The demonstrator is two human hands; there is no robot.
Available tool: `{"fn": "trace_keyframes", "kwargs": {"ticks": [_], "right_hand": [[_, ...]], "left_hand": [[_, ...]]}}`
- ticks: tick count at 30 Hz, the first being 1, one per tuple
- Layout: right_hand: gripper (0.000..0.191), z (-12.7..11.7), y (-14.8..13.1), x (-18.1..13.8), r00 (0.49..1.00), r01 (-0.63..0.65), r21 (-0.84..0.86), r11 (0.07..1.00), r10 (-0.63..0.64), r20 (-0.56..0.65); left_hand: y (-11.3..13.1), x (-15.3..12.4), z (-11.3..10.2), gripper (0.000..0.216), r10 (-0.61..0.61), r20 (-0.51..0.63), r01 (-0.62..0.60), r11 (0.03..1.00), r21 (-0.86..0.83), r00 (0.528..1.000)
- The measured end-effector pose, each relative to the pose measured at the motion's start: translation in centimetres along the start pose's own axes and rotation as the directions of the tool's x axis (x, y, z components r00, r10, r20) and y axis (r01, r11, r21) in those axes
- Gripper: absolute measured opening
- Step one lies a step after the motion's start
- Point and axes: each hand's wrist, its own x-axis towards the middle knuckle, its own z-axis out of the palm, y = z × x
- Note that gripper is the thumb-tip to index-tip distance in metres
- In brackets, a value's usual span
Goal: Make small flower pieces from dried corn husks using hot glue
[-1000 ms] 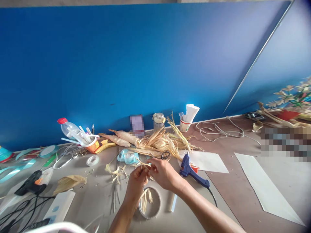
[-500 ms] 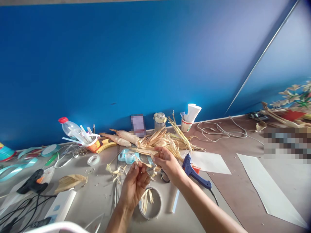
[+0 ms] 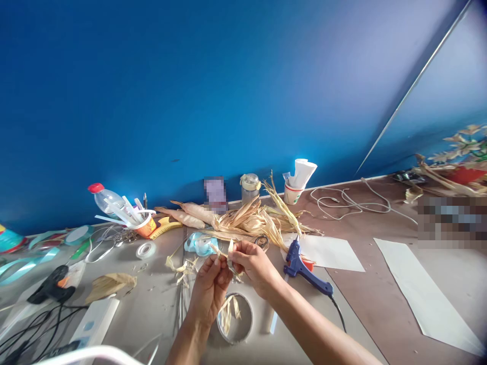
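Note:
My left hand (image 3: pixel 213 284) is closed in a pinch on a small pale strip of corn husk (image 3: pixel 215 249). Close beside it, my right hand (image 3: pixel 253 266) pinches another upright husk piece (image 3: pixel 230 247), and the two sets of fingertips nearly meet. A dark ring-shaped handle (image 3: pixel 262 242) shows just above the right hand; whether that hand holds it I cannot tell. Behind both hands lies a heap of dried corn husks (image 3: pixel 262 223). Below them sits a round tape ring (image 3: pixel 251 317) with husk strips (image 3: pixel 229 312) inside. Right of my hands rests a blue glue gun (image 3: pixel 310 274).
At the back stand a lidded jar (image 3: pixel 250 190), a paper cup (image 3: pixel 293 193) with rolled paper and an orange cup (image 3: pixel 146 227) of sticks. A power strip (image 3: pixel 93 324) and black glue gun (image 3: pixel 53 286) lie left. White paper sheets (image 3: pixel 422 294) and a white cable (image 3: pixel 353 205) are right.
My right hand has moved left and down towards my left hand, now with an upright husk piece at its fingertips. The dark ring has shifted from below that hand to above it.

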Motion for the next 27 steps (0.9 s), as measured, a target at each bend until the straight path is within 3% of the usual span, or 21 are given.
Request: {"fn": "trace_keyframes", "kwargs": {"ticks": [16,27], "right_hand": [[0.014,0.8,0.9,-0.1,0.978,0.151,-0.097,0.984,-0.162,-0.131],[0.016,1.3,0.9,-0.3,0.981,0.160,-0.069,0.985,-0.166,-0.102]], "left_hand": [[-0.3,-0.1,0.1,0.005,-0.036,0.040,0.037,0.999,-0.018,0.999],[-0.2,-0.1,0.4,0.007,-0.055,0.026,0.056,0.998,-0.021,0.998]]}}
